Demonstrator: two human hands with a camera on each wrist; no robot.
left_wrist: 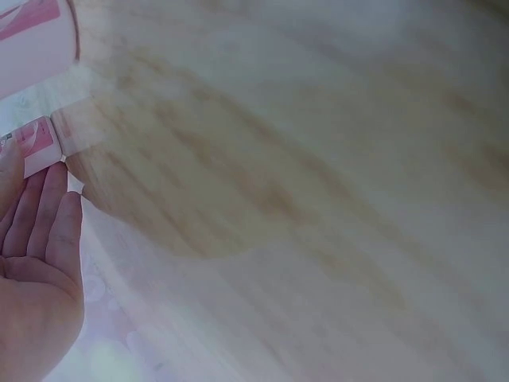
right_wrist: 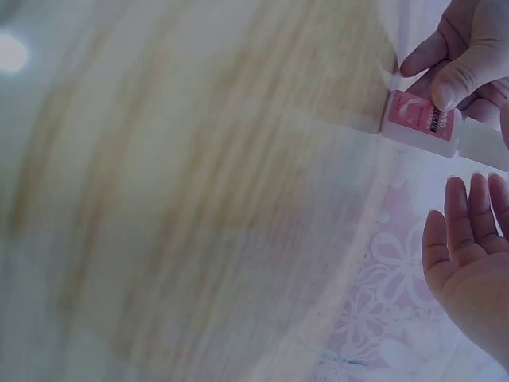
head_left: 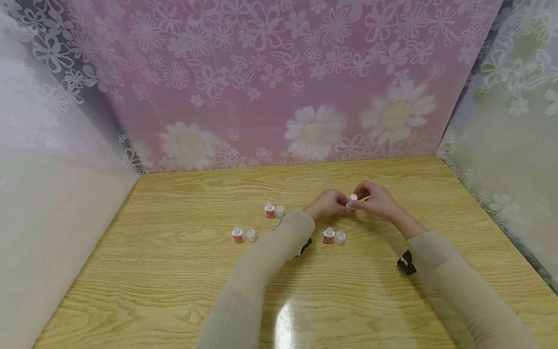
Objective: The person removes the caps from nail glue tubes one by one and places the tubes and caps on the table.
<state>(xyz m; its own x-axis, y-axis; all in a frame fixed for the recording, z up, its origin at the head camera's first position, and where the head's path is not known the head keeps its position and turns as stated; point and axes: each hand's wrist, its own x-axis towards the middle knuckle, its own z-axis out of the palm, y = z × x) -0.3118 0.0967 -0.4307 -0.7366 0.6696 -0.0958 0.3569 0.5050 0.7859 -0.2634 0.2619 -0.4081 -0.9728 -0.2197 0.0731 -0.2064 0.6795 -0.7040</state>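
Small white bottles with pink-red labels stand on the table. My left hand (head_left: 329, 202) pinches one bottle (head_left: 351, 212), its thumb lying on the label in the right wrist view. That bottle (right_wrist: 421, 123) stands upright with a white cap (head_left: 353, 198) on top. From the right, my right hand (head_left: 378, 200) has its thumb and index finger at the cap, pinching it. Three of its other fingers (right_wrist: 477, 211) extend straight beside the bottle. In the left wrist view, the left hand (left_wrist: 40, 255) shows below the bottle (left_wrist: 38, 143), partly cut off by the frame.
Three bottles stand left and nearer: one at the back (head_left: 270, 211), one at far left (head_left: 238, 235), one in front (head_left: 329, 236). A loose white cap (head_left: 340, 237) sits beside the front one; the others have similar caps. Flowered sheets (head_left: 261, 97) border the table (head_left: 174, 291).
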